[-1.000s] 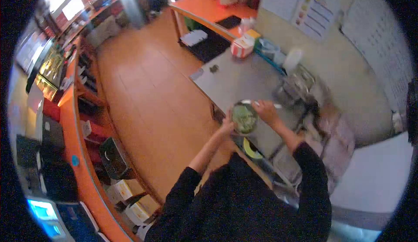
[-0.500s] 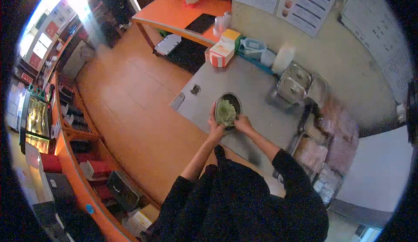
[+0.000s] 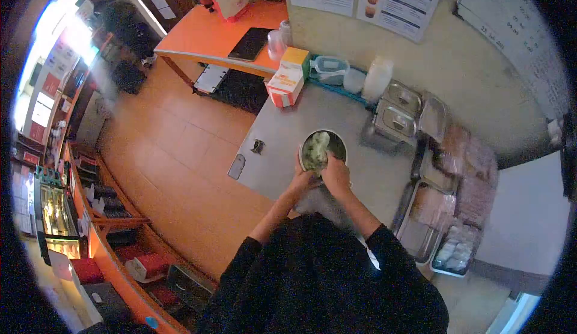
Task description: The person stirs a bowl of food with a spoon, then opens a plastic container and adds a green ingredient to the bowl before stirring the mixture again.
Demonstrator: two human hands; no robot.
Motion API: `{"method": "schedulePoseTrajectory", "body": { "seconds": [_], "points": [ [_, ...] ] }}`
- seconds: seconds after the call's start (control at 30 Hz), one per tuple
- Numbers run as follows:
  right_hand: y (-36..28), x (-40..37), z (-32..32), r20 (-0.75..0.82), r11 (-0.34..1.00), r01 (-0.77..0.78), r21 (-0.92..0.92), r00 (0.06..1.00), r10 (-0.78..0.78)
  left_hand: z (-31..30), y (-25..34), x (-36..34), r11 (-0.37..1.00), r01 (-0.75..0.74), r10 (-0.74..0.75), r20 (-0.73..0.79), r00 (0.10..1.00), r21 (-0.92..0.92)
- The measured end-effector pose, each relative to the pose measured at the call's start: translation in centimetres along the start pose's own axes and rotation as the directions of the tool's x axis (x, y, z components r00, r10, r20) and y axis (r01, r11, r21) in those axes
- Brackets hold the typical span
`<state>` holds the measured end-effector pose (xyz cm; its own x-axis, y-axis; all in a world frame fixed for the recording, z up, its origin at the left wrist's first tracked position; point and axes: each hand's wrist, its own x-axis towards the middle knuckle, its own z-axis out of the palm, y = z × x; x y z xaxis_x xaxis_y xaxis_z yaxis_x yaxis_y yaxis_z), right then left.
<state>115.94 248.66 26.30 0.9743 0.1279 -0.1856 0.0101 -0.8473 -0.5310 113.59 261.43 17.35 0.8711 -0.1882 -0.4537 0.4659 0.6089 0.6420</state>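
**Some Parts Were Hidden Near the Bowl**

The left hand (image 3: 304, 179) had most of its fingers hidden behind the bowl (image 3: 345, 148). The right hand (image 3: 336, 173) covered part of the green food (image 3: 315, 148), and it was not possible to tell if this hand held a tool. Lids (image 3: 398, 119) hid the inside of the metal containers (image 3: 385, 131). The posters (image 3: 401, 0) were cut by the top edge. The far dark figure (image 3: 125, 24) was blurred.

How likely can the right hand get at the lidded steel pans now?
Probably yes: open counter lies between the right hand and the pans, though it looks busy at the bowl.
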Motion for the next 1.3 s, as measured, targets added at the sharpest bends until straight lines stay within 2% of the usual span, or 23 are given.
{"method": "schedulePoseTrajectory", "body": {
  "seconds": [0.03, 0.1, 0.13, 0.2, 0.23, 0.3, 0.33, 0.4, 0.53, 0.6, 0.63, 0.7, 0.73, 0.8, 0.83, 0.9, 0.97, 1.0, 1.03, 1.1, 1.13, 1.2, 1.3],
  "points": [
    [-0.2, -0.4, 0.5, 0.003, 1.0, -0.009, -0.001, 1.0, 0.009, -0.2, 0.0, 0.6, 0.999, 0.044, -0.044, 0.004, 0.999, 0.016],
    [-0.4, -1.2, 1.9, -0.067, 0.994, 0.031, -0.108, 0.997, -0.038, 0.4, 0.8, 1.1, 0.994, -0.11, 0.108, 0.095, 0.99, 0.018],
    [-0.2, -1.5, 2.6, -0.071, 0.994, 0.021, -0.107, 0.997, -0.028, 0.3, 1.4, 1.2, 0.994, -0.103, 0.1, 0.101, 0.99, 0.021],
    [-0.2, -2.1, 3.2, -0.235, 0.946, 0.17, -0.276, 0.942, -0.238, -0.8, 2.3, 1.7, 0.987, 0.14, -0.146, 0.078, 0.986, 0.076],
    [0.2, -2.0, 3.1, -0.241, 0.946, 0.16, -0.281, 0.943, -0.231, -1.2, 2.6, 1.8, 0.986, 0.145, -0.151, 0.087, 0.985, 0.077],
    [0.2, -1.9, 1.3, -0.048, 0.966, 0.15, -0.21, 0.985, -0.163, -1.5, 3.8, 1.6, 0.973, 0.193, -0.198, 0.027, 0.98, 0.128],
    [0.7, -1.4, 0.8, -0.06, 0.968, 0.135, -0.212, 0.987, -0.151, -2.0, 4.2, 1.8, 0.966, 0.211, -0.215, 0.011, 0.976, 0.148],
    [1.4, -0.5, -0.7, -0.091, 0.995, -0.031, -0.095, 0.996, 0.023, -3.9, 3.5, 3.4, 0.978, 0.198, -0.208, 0.188, 0.96, 0.073],
    [0.9, 1.4, -1.0, -0.155, 0.966, -0.188, -0.178, 0.975, 0.161, -4.3, 3.4, 4.0, 0.975, 0.206, -0.221, 0.244, 0.944, 0.086],
    [1.5, 3.7, 1.3, -0.254, 0.955, -0.208, -0.211, 0.955, 0.152, -2.4, 4.0, 2.8, 0.958, 0.112, -0.169, 0.203, 0.965, 0.264],
    [1.8, 4.0, 1.6, -0.26, 0.952, -0.224, -0.209, 0.951, 0.167, -2.3, 4.0, 2.8, 0.955, 0.121, -0.182, 0.212, 0.96, 0.27],
    [1.9, 4.2, 1.4, -0.183, 0.96, -0.109, -0.259, 0.981, 0.062, -3.0, 4.0, 3.4, 0.959, 0.114, -0.164, 0.179, 0.97, 0.259],
    [2.2, 4.7, 0.9, -0.186, 0.958, -0.121, -0.259, 0.98, 0.074, -3.5, 4.1, 3.7, 0.96, 0.114, -0.161, 0.169, 0.972, 0.256],
    [3.1, 5.6, 0.2, -0.069, 0.978, 0.084, -0.19, 0.993, -0.098, -3.4, 6.8, 3.7, 0.84, 0.257, -0.371, 0.16, 0.915, 0.478],
    [3.3, 6.4, -0.1, -0.062, 0.98, 0.073, -0.183, 0.994, -0.086, -2.8, 8.3, 3.3, 0.834, 0.272, -0.385, 0.154, 0.91, 0.48],
    [3.3, 7.9, -0.9, 0.19, 0.929, 0.328, -0.171, 0.936, -0.296, -1.4, 11.2, 3.2, 0.755, 0.187, -0.463, 0.308, 0.831, 0.629],
    [2.7, 7.8, -1.6, 0.236, 0.925, 0.312, -0.214, 0.936, -0.261, -2.1, 12.0, 4.7, 0.725, 0.114, -0.446, 0.336, 0.83, 0.68],
    [2.4, 7.3, -2.1, 0.282, 0.901, 0.394, -0.181, 0.898, -0.337, -2.2, 12.1, 5.3, 0.691, 0.045, -0.432, 0.363, 0.826, 0.722],
    [2.2, 6.5, -2.3, 0.328, 0.871, 0.471, -0.141, 0.852, -0.408, -2.5, 12.2, 5.7, 0.691, 0.051, -0.438, 0.362, 0.823, 0.721],
    [2.5, 5.0, -2.2, 0.371, 0.845, 0.502, -0.184, 0.832, -0.413, 0.6, 15.3, 4.0, 0.647, 0.133, -0.547, 0.336, 0.767, 0.751],
    [2.7, 4.1, -2.2, 0.412, 0.814, 0.536, -0.225, 0.809, -0.419, 0.0, 15.0, 4.5, 0.644, 0.136, -0.551, 0.333, 0.765, 0.753],
    [3.6, 2.2, -2.5, 0.372, 0.802, 0.554, -0.226, 0.809, -0.454, -1.1, 14.5, 6.0, 0.635, 0.146, -0.591, 0.356, 0.723, 0.758],
    [4.9, 0.4, -3.4, 0.311, 0.788, 0.569, -0.234, 0.812, -0.494, -1.1, 14.5, 6.3, 0.579, 0.129, -0.58, 0.295, 0.759, 0.805]
  ]
}}
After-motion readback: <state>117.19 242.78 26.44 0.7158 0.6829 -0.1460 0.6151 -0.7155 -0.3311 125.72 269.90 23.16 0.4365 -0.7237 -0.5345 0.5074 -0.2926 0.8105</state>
